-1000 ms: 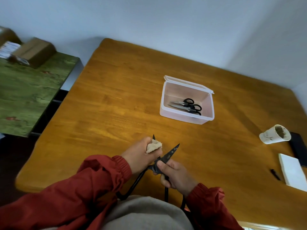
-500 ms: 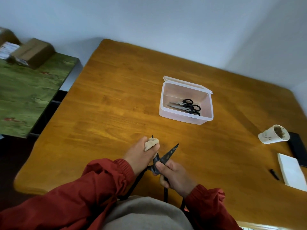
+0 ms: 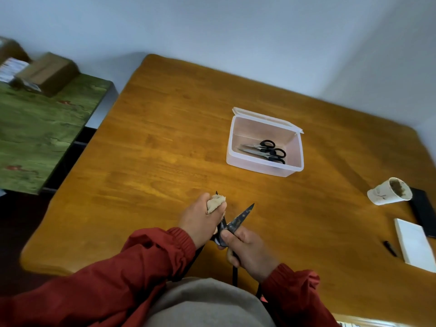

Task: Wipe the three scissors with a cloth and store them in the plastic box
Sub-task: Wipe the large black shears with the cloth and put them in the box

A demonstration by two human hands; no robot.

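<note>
Large black scissors (image 3: pixel 239 219) are spread open over the near edge of the wooden table (image 3: pixel 165 149). My right hand (image 3: pixel 250 251) grips them at the pivot and one handle. My left hand (image 3: pixel 200 218) pinches a small beige cloth (image 3: pixel 215 202) around the left blade, whose tip pokes out above the cloth. The right blade points up and to the right, bare. The long handles run down under my arms and are partly hidden. A clear plastic box (image 3: pixel 264 166) with its lid open stands mid-table, and small black-handled scissors (image 3: pixel 266 151) lie inside it.
A stained paper cup (image 3: pixel 389 191) lies on its side at the right, beside a black flat object (image 3: pixel 422 211), a white pad (image 3: pixel 415 246) and a small black pen (image 3: pixel 390 247). A green-topped table (image 3: pixel 40 138) with cardboard boxes (image 3: pixel 47 72) stands to the left.
My left hand has slid the cloth a little along the left blade toward its tip. My right hand keeps its grip, and the scissors stay spread in the same place.
</note>
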